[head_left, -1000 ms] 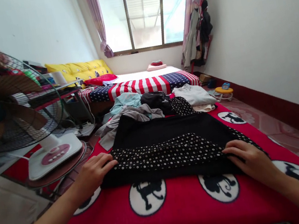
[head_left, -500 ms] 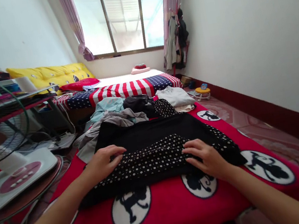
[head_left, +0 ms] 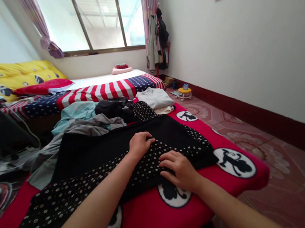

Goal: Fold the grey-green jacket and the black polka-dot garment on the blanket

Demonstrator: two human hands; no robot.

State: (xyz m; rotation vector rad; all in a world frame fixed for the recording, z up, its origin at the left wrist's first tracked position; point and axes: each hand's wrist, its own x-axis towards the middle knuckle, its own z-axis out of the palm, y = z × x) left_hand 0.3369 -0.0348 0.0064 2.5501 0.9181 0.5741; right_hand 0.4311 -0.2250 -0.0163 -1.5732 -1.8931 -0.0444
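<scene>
A black garment [head_left: 110, 143] with white-dotted parts lies spread across the red blanket [head_left: 147, 217], which has round white patches with dark figures. My left hand [head_left: 142, 145] is over the middle of the garment, its fingertips and thumb closed on the edge of a dotted part. Just to the right and nearer to me, my right hand [head_left: 180, 169] rests on the dotted cloth, fingers slightly bent and apart. A dotted strip reaches to the left under my left forearm, which hides part of it.
Behind the garment lie grey cloth [head_left: 84, 128], a light blue garment [head_left: 77, 113], a dark bundle [head_left: 114, 109] and a folded light grey top [head_left: 155, 97]. A bed [head_left: 99, 96] stands by the window. A small yellow stool [head_left: 184, 90] is on the floor at right.
The view has turned right. My left hand has moved right across the garment, close to my right hand. The dotted part now stretches out flatter on the left.
</scene>
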